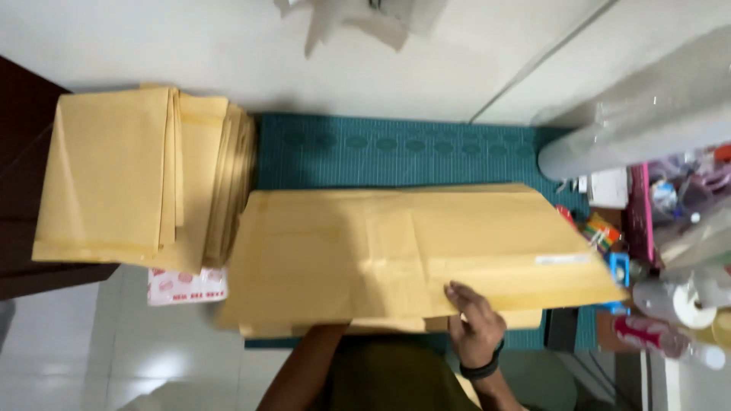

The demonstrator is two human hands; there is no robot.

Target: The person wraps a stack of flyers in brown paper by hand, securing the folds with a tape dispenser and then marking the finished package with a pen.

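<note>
Two hands work one large brown paper envelope: right hand pins its near edge flat-fingered; left hand hidden beneath, grip unclear.

Under the right hand lies a large tan paper envelope, flat on a teal mat, with a small white label strip up and right of the fingers. Far left of the hand sits a stack of matching tan envelopes, and a white packet printed in red pokes out beneath it.
</note>
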